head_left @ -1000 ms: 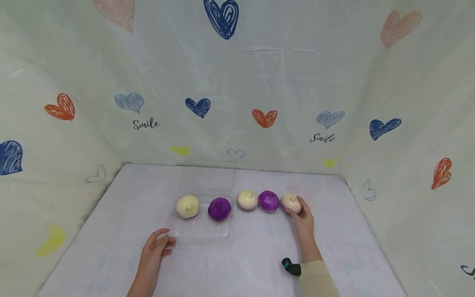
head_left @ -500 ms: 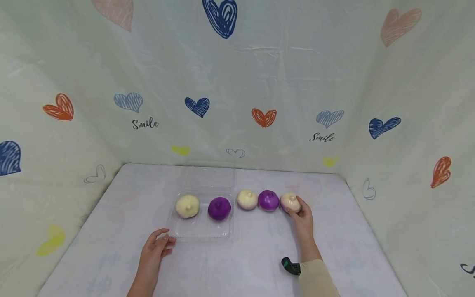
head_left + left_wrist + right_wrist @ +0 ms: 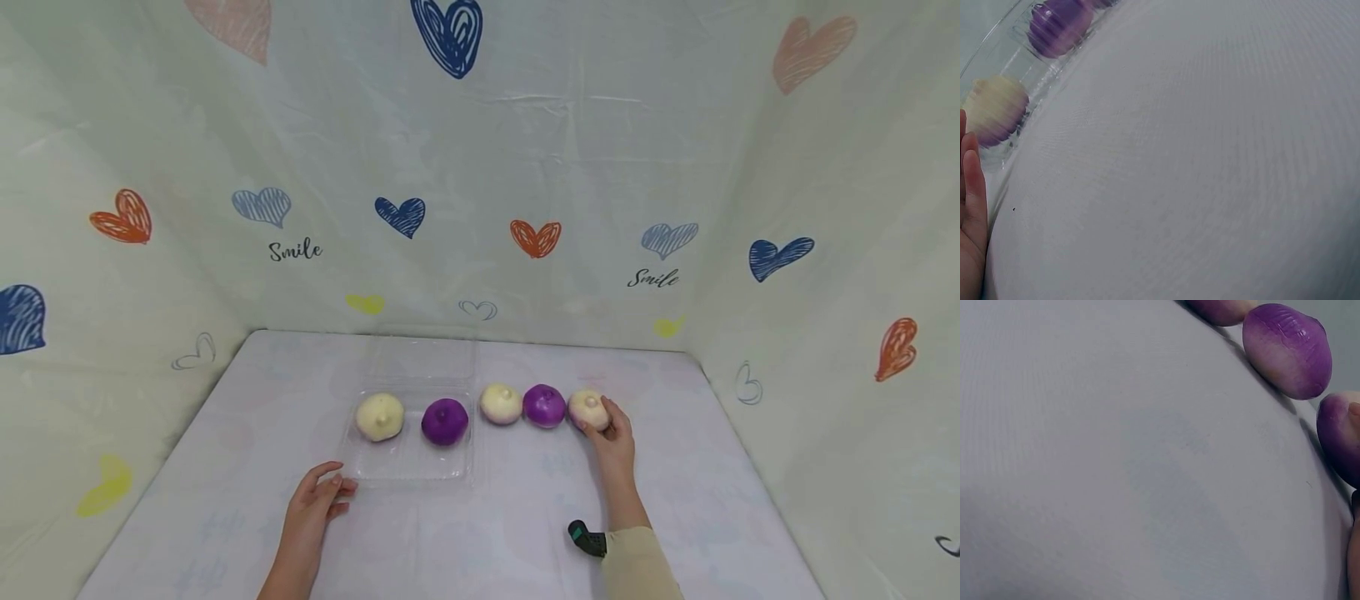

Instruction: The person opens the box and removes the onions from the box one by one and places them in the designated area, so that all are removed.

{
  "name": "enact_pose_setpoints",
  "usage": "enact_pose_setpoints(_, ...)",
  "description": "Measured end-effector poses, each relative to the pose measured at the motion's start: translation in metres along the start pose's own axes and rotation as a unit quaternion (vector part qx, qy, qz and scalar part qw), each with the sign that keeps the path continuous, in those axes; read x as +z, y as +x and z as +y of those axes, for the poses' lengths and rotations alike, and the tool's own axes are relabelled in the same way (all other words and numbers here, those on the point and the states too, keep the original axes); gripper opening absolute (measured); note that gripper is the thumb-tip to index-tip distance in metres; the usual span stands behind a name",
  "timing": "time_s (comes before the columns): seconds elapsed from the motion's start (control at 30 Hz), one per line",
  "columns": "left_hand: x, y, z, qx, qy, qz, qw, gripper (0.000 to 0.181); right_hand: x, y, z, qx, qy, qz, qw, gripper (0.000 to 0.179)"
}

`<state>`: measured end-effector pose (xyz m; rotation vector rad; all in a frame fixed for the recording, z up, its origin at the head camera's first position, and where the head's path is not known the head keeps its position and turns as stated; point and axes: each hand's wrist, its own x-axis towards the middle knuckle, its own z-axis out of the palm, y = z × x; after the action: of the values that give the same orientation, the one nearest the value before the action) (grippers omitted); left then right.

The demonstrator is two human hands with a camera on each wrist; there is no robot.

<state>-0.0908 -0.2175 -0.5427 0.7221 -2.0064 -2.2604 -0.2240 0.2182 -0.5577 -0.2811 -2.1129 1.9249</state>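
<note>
My right hand (image 3: 613,442) holds the rightmost turnip (image 3: 587,408), pale side up, between thumb and fingers on the table. To its left in a row sit a turnip with its purple side up (image 3: 544,406) and another pale side up (image 3: 500,403). A clear plastic clamshell box (image 3: 397,468) lies with its lid folded back. Inside it are a pale-side-up turnip (image 3: 379,417) on the left and a purple-side-up one (image 3: 445,422) on the right. My left hand (image 3: 311,498) rests with relaxed fingers, fingertips right at the box's front left corner.
A white cloth covers the table (image 3: 420,550). Behind and to both sides hangs a pale curtain (image 3: 480,150) printed with hearts. A small black device (image 3: 588,540) sits at my right wrist, by the beige sleeve (image 3: 641,562).
</note>
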Motion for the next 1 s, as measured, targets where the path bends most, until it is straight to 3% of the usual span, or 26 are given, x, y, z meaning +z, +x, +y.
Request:
enact_pose_setpoints(0.2,0.0004,-0.0006,0.0002,0.002,0.002,-0.002,1.0000,0.032,-0.0010,-0.0004,0.0004,0.003,-0.031,-0.002,0.9995,0.062)
enact_pose_setpoints(0.6,-0.0010,-0.0002,-0.0016,0.000,-0.001,-0.010,1.0000,0.034,-0.0007,-0.0012,0.0038,-0.016,-0.044,0.004,0.9989,0.064)
enact_pose_setpoints(1.0,-0.0002,-0.0013,0.0015,-0.002,0.007,-0.009,0.9999,0.034,-0.0005,-0.0011,0.0017,0.015,-0.045,-0.013,0.9988,0.074)
